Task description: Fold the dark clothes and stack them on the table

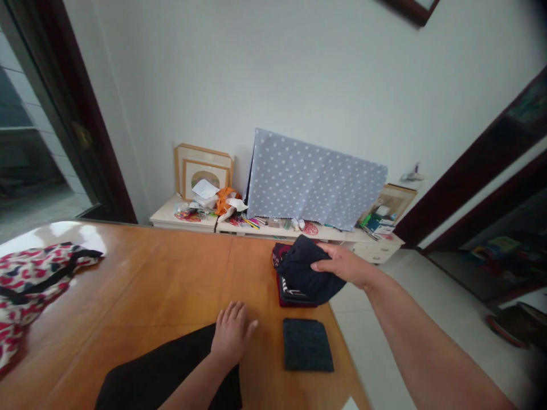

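Gripped in my right hand (342, 263) is a dark navy folded garment (310, 267), held over a stack of folded clothes (294, 297) at the table's right edge. A dark red patterned cloth (280, 253) shows behind it. My left hand (232, 333) lies with its fingers spread at the upper edge of a black garment (171, 364) spread on the table. Between me and the stack rests a folded dark denim piece (306, 344). How far the navy garment touches the stack is hard to tell.
A red, white and black patterned garment (34, 279) lies on the wooden table (171, 267) at left. Beyond stands a low white cabinet (371, 250) with picture frames (205, 171), small clutter and a polka-dot cloth (311, 179) over a wide object. Tiled floor lies right.
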The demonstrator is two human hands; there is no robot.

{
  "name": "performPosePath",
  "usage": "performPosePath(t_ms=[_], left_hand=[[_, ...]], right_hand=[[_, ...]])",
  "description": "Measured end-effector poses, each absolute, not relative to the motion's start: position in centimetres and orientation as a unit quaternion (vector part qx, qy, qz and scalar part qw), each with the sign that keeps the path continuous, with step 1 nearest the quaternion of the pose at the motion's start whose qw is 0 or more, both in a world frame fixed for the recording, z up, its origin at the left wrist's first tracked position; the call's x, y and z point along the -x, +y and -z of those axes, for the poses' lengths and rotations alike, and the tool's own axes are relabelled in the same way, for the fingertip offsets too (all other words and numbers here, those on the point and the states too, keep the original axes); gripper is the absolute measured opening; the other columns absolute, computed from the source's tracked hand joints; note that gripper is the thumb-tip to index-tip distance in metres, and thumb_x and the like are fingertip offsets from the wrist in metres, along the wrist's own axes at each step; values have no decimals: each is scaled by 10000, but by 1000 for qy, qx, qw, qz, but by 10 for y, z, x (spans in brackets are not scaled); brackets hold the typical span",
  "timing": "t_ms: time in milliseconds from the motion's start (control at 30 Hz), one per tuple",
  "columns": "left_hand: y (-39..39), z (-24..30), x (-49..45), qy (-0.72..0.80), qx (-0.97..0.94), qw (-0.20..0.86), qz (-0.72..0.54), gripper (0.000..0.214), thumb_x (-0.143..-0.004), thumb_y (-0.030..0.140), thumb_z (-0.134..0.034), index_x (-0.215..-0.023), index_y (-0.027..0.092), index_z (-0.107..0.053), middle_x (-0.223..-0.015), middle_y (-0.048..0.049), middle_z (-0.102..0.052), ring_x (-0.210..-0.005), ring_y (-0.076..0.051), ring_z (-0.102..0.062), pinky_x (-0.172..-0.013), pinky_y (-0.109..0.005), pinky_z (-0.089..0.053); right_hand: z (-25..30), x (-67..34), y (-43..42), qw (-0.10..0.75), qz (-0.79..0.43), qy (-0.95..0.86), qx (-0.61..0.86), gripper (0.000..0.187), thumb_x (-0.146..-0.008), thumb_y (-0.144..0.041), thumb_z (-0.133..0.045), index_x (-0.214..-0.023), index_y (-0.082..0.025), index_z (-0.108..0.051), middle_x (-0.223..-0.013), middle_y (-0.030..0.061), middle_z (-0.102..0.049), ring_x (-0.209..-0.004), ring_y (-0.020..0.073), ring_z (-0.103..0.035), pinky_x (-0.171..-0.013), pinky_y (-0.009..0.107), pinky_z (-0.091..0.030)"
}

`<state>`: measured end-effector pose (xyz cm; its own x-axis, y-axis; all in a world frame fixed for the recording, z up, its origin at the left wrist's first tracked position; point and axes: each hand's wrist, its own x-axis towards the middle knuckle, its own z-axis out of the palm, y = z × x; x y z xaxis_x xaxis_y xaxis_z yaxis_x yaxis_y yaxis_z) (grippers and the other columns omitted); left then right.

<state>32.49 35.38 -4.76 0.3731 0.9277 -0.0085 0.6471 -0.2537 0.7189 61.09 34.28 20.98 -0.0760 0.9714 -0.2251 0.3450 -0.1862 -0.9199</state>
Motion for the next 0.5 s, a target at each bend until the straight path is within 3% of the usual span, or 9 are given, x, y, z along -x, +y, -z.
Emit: performPosePath(t_ms=[133,300,500], left_hand=[[345,70,-324,506,-824,214,-141,692,-913,526,-487,-1484,136,-501,-1614,-139,-345,-1537,-338,-172,-1251,-508,-50],[344,72,-328,516,-831,178,-109,723,-925,582,-436,-1510,158,-474,-1630,-97,-302,-1542,-322,-163,-1261,-493,-50],[353,90,-326,513,-841,151,-87,754,-921,650,-421,-1508,181,-479,-1621,-72,-324,-1522,-333,-232,-1252,-513,-140]], right_hand=[[-220,-648,396,362,-426,-563,609,477,-716,-309,-772,-1163,-171,-683,-961,19,-754,-812,202,-704,-772,348,-566],[-203,-684,458,358,-362,-592,625,464,-723,-301,-763,-1155,-145,-695,-892,8,-750,-722,159,-666,-698,293,-554],[-173,-715,521,271,-303,-658,634,367,-747,-274,-725,-1099,-174,-719,-931,7,-763,-764,177,-667,-716,284,-550]])
